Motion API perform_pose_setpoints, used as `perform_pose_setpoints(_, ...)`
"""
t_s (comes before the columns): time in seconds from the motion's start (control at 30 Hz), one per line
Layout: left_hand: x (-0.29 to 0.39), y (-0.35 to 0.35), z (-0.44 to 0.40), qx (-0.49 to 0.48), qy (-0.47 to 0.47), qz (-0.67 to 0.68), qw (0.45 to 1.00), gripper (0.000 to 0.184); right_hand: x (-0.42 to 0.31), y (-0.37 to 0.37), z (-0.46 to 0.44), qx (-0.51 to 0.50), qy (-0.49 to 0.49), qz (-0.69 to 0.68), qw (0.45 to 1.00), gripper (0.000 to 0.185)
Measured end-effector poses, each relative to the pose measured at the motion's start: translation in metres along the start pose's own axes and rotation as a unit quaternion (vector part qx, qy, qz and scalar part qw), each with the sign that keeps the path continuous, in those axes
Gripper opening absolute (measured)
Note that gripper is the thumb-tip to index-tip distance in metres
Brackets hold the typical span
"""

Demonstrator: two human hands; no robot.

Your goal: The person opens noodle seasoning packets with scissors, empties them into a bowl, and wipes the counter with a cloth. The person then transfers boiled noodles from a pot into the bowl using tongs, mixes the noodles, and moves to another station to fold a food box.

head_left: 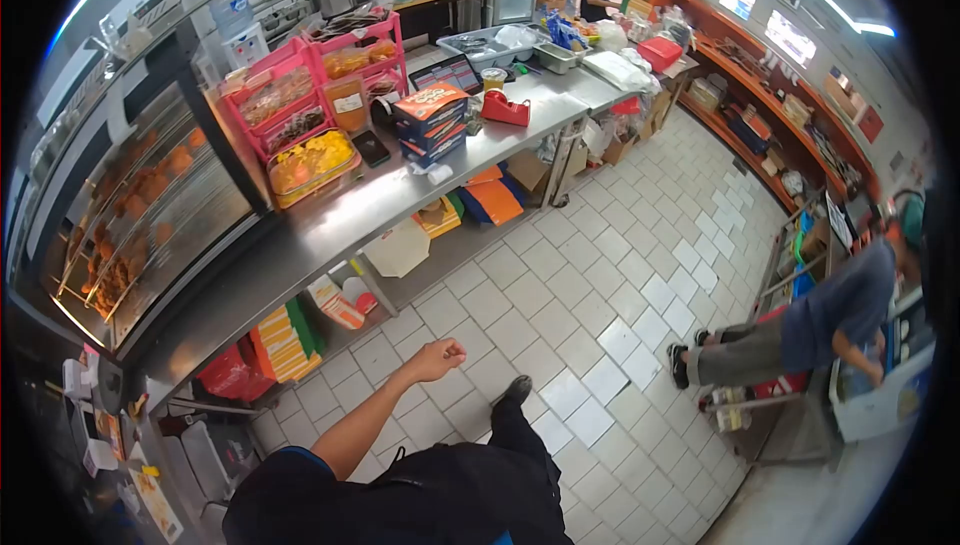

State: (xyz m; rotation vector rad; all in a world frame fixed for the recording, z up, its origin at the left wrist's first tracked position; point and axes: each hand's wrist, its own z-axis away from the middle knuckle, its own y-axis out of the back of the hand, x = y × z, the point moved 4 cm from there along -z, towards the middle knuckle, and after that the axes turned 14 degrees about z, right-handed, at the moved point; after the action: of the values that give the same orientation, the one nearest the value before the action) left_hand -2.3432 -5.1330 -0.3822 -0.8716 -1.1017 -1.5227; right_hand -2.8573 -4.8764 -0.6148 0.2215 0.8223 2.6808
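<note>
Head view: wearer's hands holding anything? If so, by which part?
Left hand: loosely curled, nothing visible in it, so no hold to point to. Right hand: out of view, can't tell.

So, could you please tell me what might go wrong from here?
The phone lies right beside the tray of yellow food, so food could spill onto it. The stacked boxes on the counter might topple if the left hand, now well clear, brushed them. At the right, a person leans over a white tub and might be bumped from behind.
</note>
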Motion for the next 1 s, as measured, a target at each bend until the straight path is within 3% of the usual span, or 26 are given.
perform_pose_setpoints(0.07, -0.059, -0.011, -0.047, 0.03, 0.041, 0.049, 0.998, 0.027, -0.025, 0.044, -0.032, 0.028, 0.046, 0.032, 0.998, 0.037)
perform_pose_setpoints(0.13, -0.124, -0.023, -0.056, 0.159, 0.09, -0.092, 0.979, 0.027, -0.041, 0.097, -0.074, 0.073, 0.1, 0.083, 0.989, 0.04)
perform_pose_setpoints(0.17, -0.154, -0.031, -0.046, 0.182, 0.218, -0.105, 0.953, 0.036, -0.049, 0.128, -0.098, 0.108, 0.128, 0.118, 0.979, 0.041)
perform_pose_setpoints(0.2, -0.262, -0.046, -0.049, 0.097, 0.234, -0.261, 0.932, 0.037, -0.056, 0.17, -0.126, 0.151, 0.147, 0.139, 0.968, 0.043)
perform_pose_setpoints(0.23, -0.256, -0.055, -0.014, -0.007, 0.296, -0.252, 0.921, 0.03, -0.065, 0.216, -0.155, 0.186, 0.158, 0.139, 0.96, 0.044)
perform_pose_setpoints(0.27, -0.245, -0.066, 0.007, -0.076, 0.327, -0.251, 0.908, 0.03, -0.08, 0.267, -0.193, 0.207, 0.159, 0.096, 0.961, 0.046)
perform_pose_setpoints(0.3, -0.251, -0.076, 0.024, -0.087, 0.355, -0.238, 0.9, 0.029, -0.118, 0.339, -0.217, 0.167, 0.171, -0.085, 0.967, 0.032)
perform_pose_setpoints(0.33, -0.25, -0.082, 0.033, -0.082, 0.383, -0.221, 0.893, 0.029, -0.158, 0.414, -0.24, 0.13, 0.174, -0.265, 0.94, 0.021)
perform_pose_setpoints(0.37, -0.245, -0.087, 0.035, -0.071, 0.405, -0.201, 0.889, 0.028, -0.196, 0.483, -0.257, 0.188, 0.172, -0.308, 0.917, 0.018)
perform_pose_setpoints(0.4, -0.241, -0.091, 0.029, -0.061, 0.424, -0.188, 0.884, 0.028, -0.215, 0.525, -0.336, 0.241, 0.233, -0.324, 0.884, 0.018)
perform_pose_setpoints(0.43, -0.238, -0.095, 0.019, -0.051, 0.435, -0.175, 0.882, 0.028, -0.26, 0.597, -0.297, 0.18, 0.24, -0.407, 0.863, 0.017)
perform_pose_setpoints(0.53, -0.226, -0.102, -0.052, -0.043, 0.406, -0.191, 0.892, 0.026, -0.348, 0.719, -0.306, 0.213, 0.259, -0.4, 0.853, 0.019)
perform_pose_setpoints(0.6, -0.205, -0.091, -0.142, -0.07, 0.309, -0.289, 0.903, 0.025, -0.39, 0.763, -0.32, 0.214, 0.287, -0.391, 0.848, 0.019)
perform_pose_setpoints(0.67, -0.202, -0.061, -0.229, -0.2, 0.202, -0.338, 0.897, 0.037, -0.401, 0.769, -0.344, 0.18, 0.294, -0.302, 0.889, 0.019)
perform_pose_setpoints(0.7, -0.165, -0.056, -0.296, -0.189, 0.229, -0.308, 0.904, 0.023, -0.395, 0.759, -0.394, 0.191, 0.286, -0.245, 0.906, 0.02)
perform_pose_setpoints(0.73, -0.145, -0.04, -0.353, -0.05, 0.275, -0.297, 0.913, 0.022, -0.388, 0.744, -0.428, 0.16, 0.299, -0.262, 0.903, 0.021)
perform_pose_setpoints(0.77, -0.118, -0.02, -0.408, 0.039, 0.144, -0.288, 0.946, 0.022, -0.374, 0.731, -0.459, 0.145, 0.278, -0.236, 0.92, 0.019)
perform_pose_setpoints(0.8, -0.088, -0.003, -0.448, 0.157, 0.157, -0.103, 0.969, 0.021, -0.355, 0.717, -0.494, 0.228, 0.302, -0.032, 0.925, 0.019)
perform_pose_setpoints(0.83, -0.052, 0.009, -0.492, 0.267, 0.163, 0.086, 0.946, 0.021, -0.344, 0.705, -0.481, 0.108, 0.182, -0.202, 0.956, 0.017)
perform_pose_setpoints(0.87, 0.016, 0.019, -0.526, 0.206, 0.153, 0.056, 0.965, 0.022, -0.333, 0.709, -0.475, 0.179, 0.372, 0.122, 0.903, 0.021)
perform_pose_setpoints(0.9, 0.091, 0.023, -0.555, 0.146, 0.14, 0.028, 0.979, 0.024, -0.326, 0.717, -0.454, 0.18, 0.449, 0.183, 0.856, 0.028)
perform_pose_setpoints(0.97, 0.175, -0.005, -0.618, -0.091, 0.073, 0.048, 0.992, 0.03, -0.342, 0.738, -0.469, 0.123, 0.425, 0.206, 0.873, 0.028)
perform_pose_setpoints(1.0, 0.291, -0.036, -0.657, -0.238, -0.002, 0.159, 0.958, 0.032, -0.353, 0.766, -0.494, 0.085, 0.411, 0.203, 0.885, 0.028)
